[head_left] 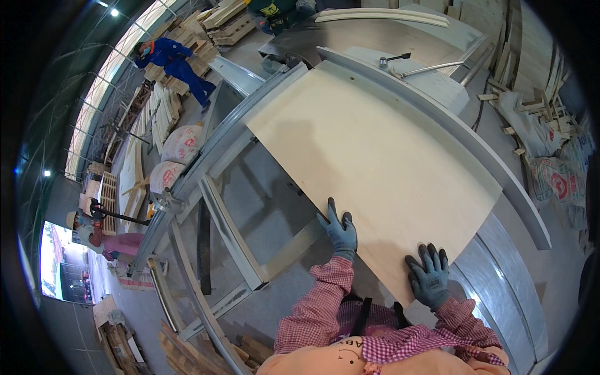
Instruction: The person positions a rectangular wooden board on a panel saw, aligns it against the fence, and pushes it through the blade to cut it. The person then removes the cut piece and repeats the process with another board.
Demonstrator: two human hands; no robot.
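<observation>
Currently, a pale board is lying flat beside a long grey rail, its near right side reaching a metal table. Left hand, gloved, is touching the board's left edge, fingers extended and spread; thumb contact cannot be told. Right hand, also gloved, is resting open, palm down, near the closest corner, gripping nothing.

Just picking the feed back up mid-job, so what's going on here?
A person in gloves has both hands at a large pale board lying flat alongside a curved-looking grey metal fence. The left hand is at its left edge; the right hand rests, fingers spread, near its closest corner. Farther off, a co-worker in blue stands near stacked timber.
</observation>
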